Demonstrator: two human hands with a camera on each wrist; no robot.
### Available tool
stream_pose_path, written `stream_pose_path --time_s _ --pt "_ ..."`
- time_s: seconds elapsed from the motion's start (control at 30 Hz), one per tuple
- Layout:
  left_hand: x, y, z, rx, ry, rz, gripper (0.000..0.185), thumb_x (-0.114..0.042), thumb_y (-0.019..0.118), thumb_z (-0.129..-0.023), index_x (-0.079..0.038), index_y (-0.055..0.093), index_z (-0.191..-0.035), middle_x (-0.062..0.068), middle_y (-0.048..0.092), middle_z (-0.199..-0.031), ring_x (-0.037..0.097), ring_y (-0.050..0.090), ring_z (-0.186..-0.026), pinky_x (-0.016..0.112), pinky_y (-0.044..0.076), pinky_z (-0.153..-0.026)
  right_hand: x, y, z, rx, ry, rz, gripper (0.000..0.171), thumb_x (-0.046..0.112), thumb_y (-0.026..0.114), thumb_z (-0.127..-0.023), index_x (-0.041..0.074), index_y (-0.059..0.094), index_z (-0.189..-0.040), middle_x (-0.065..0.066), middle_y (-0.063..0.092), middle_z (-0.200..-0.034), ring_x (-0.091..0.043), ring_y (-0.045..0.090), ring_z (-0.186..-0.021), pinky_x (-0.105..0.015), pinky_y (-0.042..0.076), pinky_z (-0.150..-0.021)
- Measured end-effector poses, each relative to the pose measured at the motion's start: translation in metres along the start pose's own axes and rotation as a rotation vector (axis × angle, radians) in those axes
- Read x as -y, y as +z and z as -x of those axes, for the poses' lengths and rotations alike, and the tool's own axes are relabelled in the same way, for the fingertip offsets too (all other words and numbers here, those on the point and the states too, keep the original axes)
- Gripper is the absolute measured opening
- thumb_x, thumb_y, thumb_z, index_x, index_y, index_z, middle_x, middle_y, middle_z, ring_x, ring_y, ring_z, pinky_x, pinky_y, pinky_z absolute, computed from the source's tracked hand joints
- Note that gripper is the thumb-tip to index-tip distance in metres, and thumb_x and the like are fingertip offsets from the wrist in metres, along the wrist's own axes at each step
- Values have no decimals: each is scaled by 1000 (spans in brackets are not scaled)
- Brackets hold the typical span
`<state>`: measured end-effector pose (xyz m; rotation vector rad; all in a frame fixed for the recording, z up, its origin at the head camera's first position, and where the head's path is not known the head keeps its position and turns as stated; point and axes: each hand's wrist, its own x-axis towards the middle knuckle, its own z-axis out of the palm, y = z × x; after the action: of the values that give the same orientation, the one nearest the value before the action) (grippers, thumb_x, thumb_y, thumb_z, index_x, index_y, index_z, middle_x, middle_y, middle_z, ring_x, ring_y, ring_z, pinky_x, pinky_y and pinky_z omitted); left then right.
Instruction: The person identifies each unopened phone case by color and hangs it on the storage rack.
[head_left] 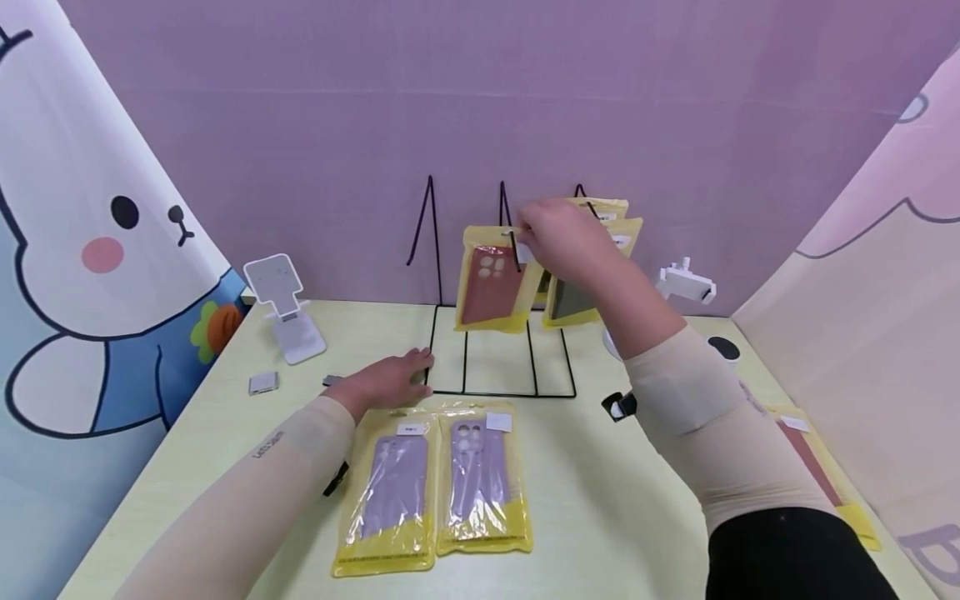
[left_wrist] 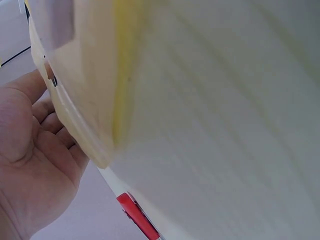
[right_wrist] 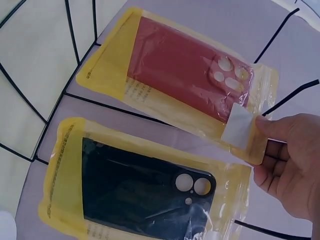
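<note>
My right hand [head_left: 566, 242] pinches the top corner of a yellow-edged clear pouch holding a red phone case [head_left: 491, 287]. The pouch hangs on the middle hook of a black wire display rack [head_left: 502, 393], and the hook's prong passes through its top in the right wrist view. Beside it hangs a pouch with a dark phone case [right_wrist: 145, 187], another pouch behind. My left hand [head_left: 386, 379] rests on the table with its fingertips at the rack's left base rod. Just in front of it lie two pouches with purple phone cases, a left one [head_left: 393, 492] and a right one [head_left: 483, 479].
A white phone stand [head_left: 288, 312] and a small grey square item [head_left: 263, 382] are at the left. Another white stand [head_left: 686, 283] is behind my right forearm. A pouch with a red case [head_left: 813, 462] lies at the right edge. The rack's left hook [head_left: 427, 221] holds nothing.
</note>
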<state>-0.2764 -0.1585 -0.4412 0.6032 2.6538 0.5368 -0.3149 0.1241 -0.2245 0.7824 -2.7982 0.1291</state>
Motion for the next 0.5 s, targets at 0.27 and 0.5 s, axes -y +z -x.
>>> stream_pose_path --time_s 0.27,0.5 --pt "-2 1 -1 5 8 -14 69 -38 53 -101 -12 22 -157 14 11 -164 34 14 -151 51 18 -122 -5 -1 -14 36 21 85 15 24 50 -103 11 53 -94 -4 55 -89 -24 51 -81 -38 46 -69" --pt "-3 -2 -1 15 8 -16 70 -38 53 -101 -11 22 -157 14 11 -164 34 13 -151 51 18 -122 -8 -3 -25 21 7 162 14 22 52 -102 11 54 -94 -5 55 -89 -26 52 -83 -42 48 -72"
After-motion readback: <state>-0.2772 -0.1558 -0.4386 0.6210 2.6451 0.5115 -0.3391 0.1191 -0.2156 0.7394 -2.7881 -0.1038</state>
